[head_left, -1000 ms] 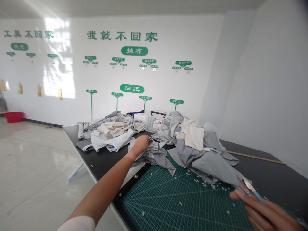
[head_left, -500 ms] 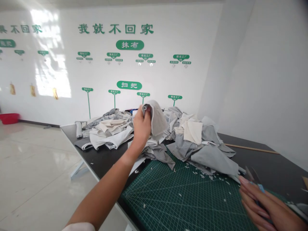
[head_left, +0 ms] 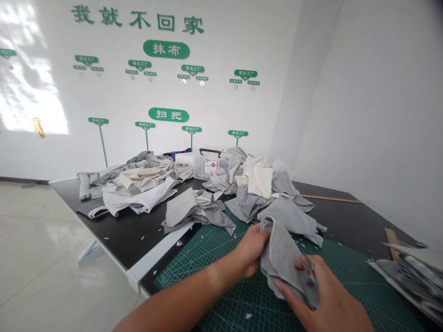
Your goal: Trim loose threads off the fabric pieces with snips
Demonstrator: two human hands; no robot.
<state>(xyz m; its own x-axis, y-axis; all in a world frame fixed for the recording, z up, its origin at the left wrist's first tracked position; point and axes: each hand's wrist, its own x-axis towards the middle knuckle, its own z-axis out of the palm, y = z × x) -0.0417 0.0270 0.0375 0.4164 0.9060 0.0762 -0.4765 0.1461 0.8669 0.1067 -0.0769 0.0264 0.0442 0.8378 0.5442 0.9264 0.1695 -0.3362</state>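
Note:
A folded grey cloth (head_left: 282,253) is held up between both hands over the green cutting mat (head_left: 221,258). My left hand (head_left: 252,249) pinches its upper left edge. My right hand (head_left: 325,295) holds scissors (head_left: 311,272) with light blue on them, and its thumb and fingertips also touch the lower right part of the cloth. Most of the scissors is hidden by the fingers. Left of the hands, a small pile of grey cloths (head_left: 199,210) lies at the mat's far edge.
Heaps of grey and cream cloth (head_left: 138,184) lie at the back left, with another heap (head_left: 259,182) behind the hands. Between them stands a clear plastic box (head_left: 212,163). More stacked cloth (head_left: 411,276) and a wooden strip (head_left: 391,242) are at the right.
My left hand has come back from the heaps, and a grey cloth is now between both hands. My right hand has moved left with the scissors. The view has shifted to the right.

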